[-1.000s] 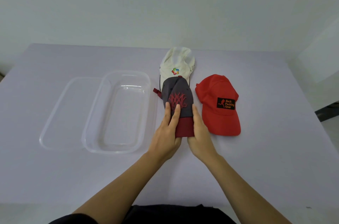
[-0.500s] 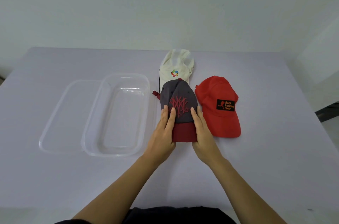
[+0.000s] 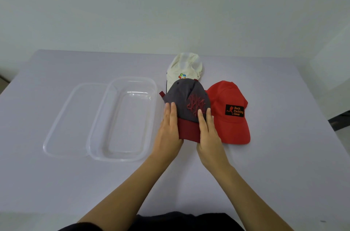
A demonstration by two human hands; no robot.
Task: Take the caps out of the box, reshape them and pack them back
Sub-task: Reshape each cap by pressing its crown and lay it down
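Your left hand (image 3: pixel 168 129) and right hand (image 3: pixel 208 133) lie flat, fingers straight, pressing the two sides of the grey cap (image 3: pixel 186 96) on the table (image 3: pixel 265 164). Its brim (image 3: pixel 188 130) points toward you, length running away, between the box (image 3: pixel 121 159) and red cap (image 3: pixel 230 126).

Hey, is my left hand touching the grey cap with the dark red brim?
Touching. In the head view the left hand lies flat against the left side of the grey cap, over crown and brim.

Cloth caps (image 3: pixel 186 98) – matt, glossy clear plastic box (image 3: pixel 121 119)
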